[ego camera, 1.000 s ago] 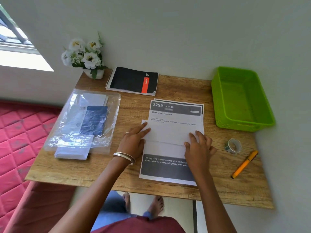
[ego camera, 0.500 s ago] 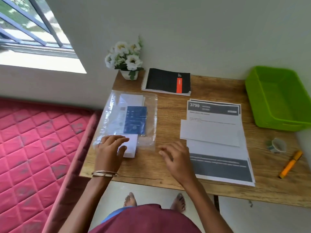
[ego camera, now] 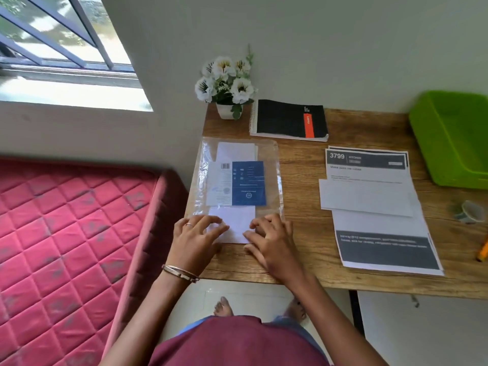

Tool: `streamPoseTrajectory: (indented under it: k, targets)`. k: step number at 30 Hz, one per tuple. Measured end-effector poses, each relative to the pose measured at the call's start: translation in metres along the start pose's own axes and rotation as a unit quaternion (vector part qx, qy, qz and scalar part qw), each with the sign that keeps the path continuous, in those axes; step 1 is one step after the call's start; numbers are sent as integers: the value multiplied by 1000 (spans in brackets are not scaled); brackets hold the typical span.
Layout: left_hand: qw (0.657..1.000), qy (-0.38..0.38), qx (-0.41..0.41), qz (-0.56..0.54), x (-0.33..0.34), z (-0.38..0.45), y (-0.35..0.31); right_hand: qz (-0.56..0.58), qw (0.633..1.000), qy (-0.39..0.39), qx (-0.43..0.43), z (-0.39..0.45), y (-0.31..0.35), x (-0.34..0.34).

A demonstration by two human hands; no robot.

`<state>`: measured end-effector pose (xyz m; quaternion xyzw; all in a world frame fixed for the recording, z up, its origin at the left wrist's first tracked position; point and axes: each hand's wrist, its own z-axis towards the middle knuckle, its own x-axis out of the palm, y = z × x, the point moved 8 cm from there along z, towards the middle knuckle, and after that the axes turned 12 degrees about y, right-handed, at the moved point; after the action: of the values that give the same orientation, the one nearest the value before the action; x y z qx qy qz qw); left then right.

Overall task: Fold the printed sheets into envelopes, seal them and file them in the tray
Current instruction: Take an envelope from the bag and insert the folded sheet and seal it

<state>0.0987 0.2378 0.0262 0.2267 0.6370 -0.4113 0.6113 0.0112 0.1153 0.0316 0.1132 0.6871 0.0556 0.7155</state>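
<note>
Both hands, left point(ego camera: 196, 240) and right point(ego camera: 272, 243), pinched envelopes point(ego camera: 232, 228) at the wooden counter's point(ego camera: 303, 180) front-left corner, beside a red mattress point(ego camera: 66, 233).

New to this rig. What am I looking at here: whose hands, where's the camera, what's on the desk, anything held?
There is no robot: a person works bare-handed, and the single picture comes from a wide-angle camera worn on the head, looking down. On the wooden desk lie a clear plastic pack of white envelopes, a stack of printed sheets with a folded sheet on top, a black spiral notebook, a white flower pot, a green plastic tray, a tape roll and an orange marker. The left hand and right hand touch the envelopes sticking out of the pack's near end; whether either actually grips one is unclear.
</note>
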Motion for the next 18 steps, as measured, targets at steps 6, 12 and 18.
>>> streamPoseTrajectory:
  k: [6, 12, 18]
  targets:
    - [996, 36, -28, -72, 8, 0, 12, 17, 999, 15, 28, 6, 2, 2]
    - [987, 43, -50, -150, 12, -2, 22, 84, 996, -11, 32, 0, 2, -7]
    - [979, 35, -39, -195, 16, -3, 29, 83, 995, -50, 16, -14, 3, -13]
